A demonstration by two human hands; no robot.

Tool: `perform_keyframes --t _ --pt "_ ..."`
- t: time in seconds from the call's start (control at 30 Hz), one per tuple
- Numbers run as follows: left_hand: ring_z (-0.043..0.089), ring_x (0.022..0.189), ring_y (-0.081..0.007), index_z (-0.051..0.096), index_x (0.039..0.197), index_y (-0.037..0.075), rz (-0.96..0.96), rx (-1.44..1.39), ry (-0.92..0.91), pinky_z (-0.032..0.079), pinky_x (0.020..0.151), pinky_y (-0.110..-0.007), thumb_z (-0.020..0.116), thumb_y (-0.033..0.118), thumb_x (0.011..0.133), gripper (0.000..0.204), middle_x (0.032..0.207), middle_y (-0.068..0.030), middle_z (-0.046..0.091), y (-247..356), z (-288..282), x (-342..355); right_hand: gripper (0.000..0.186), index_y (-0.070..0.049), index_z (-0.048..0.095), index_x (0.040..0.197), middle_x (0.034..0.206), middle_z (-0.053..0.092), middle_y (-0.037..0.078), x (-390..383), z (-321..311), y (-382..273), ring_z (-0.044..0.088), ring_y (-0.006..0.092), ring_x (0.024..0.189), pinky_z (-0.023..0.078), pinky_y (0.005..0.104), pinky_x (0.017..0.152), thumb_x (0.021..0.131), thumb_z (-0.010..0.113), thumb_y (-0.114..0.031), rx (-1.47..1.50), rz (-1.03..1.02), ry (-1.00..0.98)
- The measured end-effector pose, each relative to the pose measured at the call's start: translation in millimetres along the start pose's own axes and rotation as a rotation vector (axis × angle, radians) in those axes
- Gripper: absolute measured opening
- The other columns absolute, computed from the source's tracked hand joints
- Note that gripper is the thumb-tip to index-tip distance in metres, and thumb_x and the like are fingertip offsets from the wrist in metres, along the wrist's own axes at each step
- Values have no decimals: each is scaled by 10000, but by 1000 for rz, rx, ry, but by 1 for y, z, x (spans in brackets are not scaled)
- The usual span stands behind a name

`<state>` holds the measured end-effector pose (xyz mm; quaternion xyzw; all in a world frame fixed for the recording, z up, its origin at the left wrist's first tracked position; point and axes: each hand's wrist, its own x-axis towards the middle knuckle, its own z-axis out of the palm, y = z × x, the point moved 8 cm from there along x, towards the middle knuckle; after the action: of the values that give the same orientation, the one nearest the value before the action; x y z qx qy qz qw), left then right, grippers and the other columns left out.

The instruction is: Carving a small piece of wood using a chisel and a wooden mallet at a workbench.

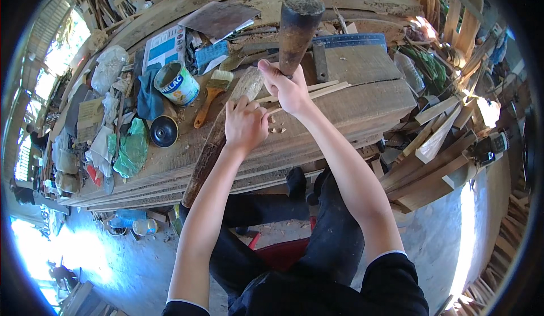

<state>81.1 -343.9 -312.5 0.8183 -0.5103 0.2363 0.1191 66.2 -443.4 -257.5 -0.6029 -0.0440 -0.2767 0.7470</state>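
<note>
My right hand (288, 89) is closed round the narrow lower part of a tool with a thick, tapered wooden handle (297, 35). Its wide, dark end points up toward me, and my fist hides whatever lies below. Just to the left, my left hand (246, 124) has its fingers curled over the near end of a thin wooden strip (328, 90). That hand rests against a long, rough-edged piece of wood (208, 157), which slants toward my lap. Small wood chips (276, 129) lie beside my left hand.
Left of my hands are a brush (208, 103), an open paint can (177, 83), a round black-ended object (164, 131) and plastic bags (132, 149). A blue ruler-like strip (357, 41) lies beyond on the thick planks (362, 115). Stacked boards (430, 174) fill the right.
</note>
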Motion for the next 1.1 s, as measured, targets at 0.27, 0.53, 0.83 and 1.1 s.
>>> perform_keyframes --t 0.27,0.53,0.83,1.1 --pt "531 858 -191 683 715 132 11 13 30 355 751 -386 656 222 761 105 772 -5 617 0 -2 -1 527 -103 354 515 477 324 -40 -1 1 1 265 65 444 180 262 441 922 575 -354 33 6 -14" --pt "523 914 -206 686 747 117 -23 -12 -49 356 815 -395 632 227 765 124 849 -10 629 -1 -1 1 463 -91 444 548 498 387 -55 -2 7 5 318 45 456 217 251 434 892 625 -343 -148 -30 -19" --pt "553 1031 -319 596 1041 31 -422 288 -52 440 832 -465 687 400 728 493 987 -144 624 -50 -50 -26 349 -64 599 653 551 441 -71 13 20 22 372 44 515 267 272 466 847 678 -343 -261 132 -249" --pt "652 810 -262 653 831 -63 -663 -367 -205 484 717 -382 698 449 748 520 811 -181 667 -99 -52 -49 407 -70 574 626 560 441 -51 21 36 6 398 76 526 298 278 478 838 675 -403 -171 -189 -249"
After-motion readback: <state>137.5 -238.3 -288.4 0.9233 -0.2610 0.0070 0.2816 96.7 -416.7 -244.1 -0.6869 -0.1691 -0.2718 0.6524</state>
